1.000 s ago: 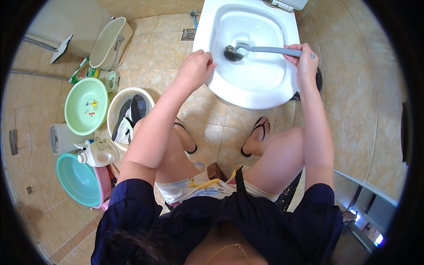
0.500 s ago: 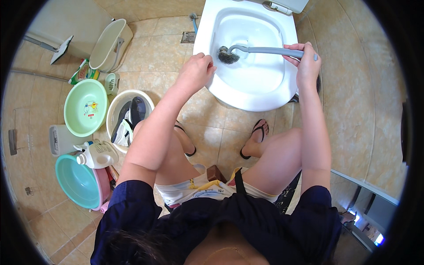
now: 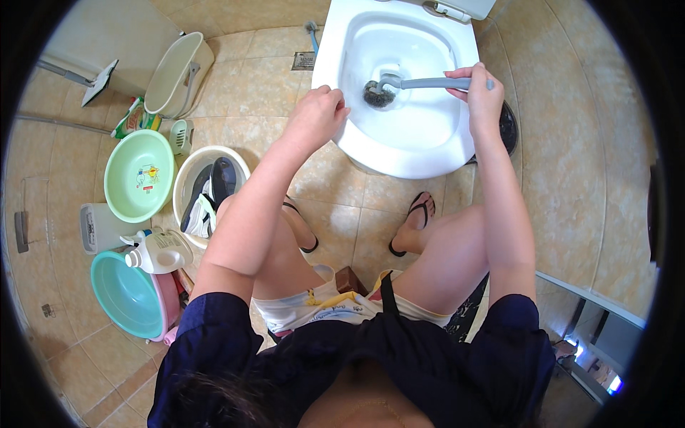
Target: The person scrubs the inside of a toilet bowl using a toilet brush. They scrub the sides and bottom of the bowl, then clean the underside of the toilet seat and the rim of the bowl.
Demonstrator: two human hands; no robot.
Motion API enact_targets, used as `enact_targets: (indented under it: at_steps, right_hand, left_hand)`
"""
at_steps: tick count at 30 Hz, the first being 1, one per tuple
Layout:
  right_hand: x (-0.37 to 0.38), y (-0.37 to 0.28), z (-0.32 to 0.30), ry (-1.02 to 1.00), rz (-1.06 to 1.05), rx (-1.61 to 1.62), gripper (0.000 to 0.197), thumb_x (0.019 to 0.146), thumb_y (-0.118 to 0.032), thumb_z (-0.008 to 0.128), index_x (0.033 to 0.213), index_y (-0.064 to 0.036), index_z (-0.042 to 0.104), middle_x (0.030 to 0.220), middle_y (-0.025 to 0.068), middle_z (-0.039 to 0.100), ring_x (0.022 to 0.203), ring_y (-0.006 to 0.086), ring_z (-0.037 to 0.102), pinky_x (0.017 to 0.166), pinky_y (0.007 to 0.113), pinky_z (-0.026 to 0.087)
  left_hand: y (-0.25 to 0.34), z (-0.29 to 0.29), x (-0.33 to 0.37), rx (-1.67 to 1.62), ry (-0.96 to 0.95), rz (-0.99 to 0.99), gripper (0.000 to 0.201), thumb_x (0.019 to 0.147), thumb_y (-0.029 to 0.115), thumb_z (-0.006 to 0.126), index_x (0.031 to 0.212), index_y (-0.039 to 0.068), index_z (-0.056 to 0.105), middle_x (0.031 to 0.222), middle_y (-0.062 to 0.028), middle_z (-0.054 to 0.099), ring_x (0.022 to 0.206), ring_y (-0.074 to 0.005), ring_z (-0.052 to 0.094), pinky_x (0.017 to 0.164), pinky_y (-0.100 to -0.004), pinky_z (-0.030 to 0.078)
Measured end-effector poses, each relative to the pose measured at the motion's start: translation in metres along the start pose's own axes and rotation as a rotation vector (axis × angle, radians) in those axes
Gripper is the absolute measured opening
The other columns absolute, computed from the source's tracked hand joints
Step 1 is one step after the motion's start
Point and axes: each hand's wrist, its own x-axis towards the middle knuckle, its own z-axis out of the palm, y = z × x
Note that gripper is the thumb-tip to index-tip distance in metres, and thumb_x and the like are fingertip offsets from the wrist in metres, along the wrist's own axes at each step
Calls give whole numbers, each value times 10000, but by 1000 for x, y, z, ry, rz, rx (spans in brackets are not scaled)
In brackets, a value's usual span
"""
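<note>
My right hand (image 3: 482,100) is closed round the grey handle of a toilet brush (image 3: 432,83), which lies across the bowl. The dark, bristly head dips into the left part of the white toilet's bowl, close to the water. At the left edge of the toilet (image 3: 407,162), my left hand (image 3: 317,113) is closed, its fingers curled in. I see nothing in it; the underside of its fingers is hidden, so I cannot tell whether it touches the rim.
To my left stand a cream bucket (image 3: 227,153) with shoes in it, a green basin (image 3: 118,150), a turquoise basin (image 3: 107,307), a white jug (image 3: 160,251) and a tall beige bin (image 3: 153,82). A smaller brush (image 3: 312,32) leans beyond the floor drain (image 3: 303,60).
My right hand has moved a little left and toward the far side. The brush head has shifted right and slightly nearer to me inside the bowl. My left hand has stayed put.
</note>
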Motion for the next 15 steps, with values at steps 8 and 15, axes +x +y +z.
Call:
enact_targets:
  at_steps: [8, 15]
  right_hand:
    - [-5, 5, 7, -148, -193, -267, 400, 933, -243, 435, 759, 17, 684, 683, 135, 660, 681, 180, 648, 651, 286, 512]
    - [5, 46, 22, -320, -350, -646, 357, 924, -278, 508, 829, 17, 686, 741, 200, 658, 723, 322, 645, 714, 351, 488]
  left_hand:
    - [1, 0, 0, 2, -5, -11, 138, 804, 123, 642, 825, -10, 611, 822, -164, 599, 788, -328, 588, 703, -399, 482]
    - [-1, -2, -1, -20, -29, -20, 147, 807, 125, 640, 825, -18, 610, 818, -158, 604, 782, -308, 595, 711, -390, 485]
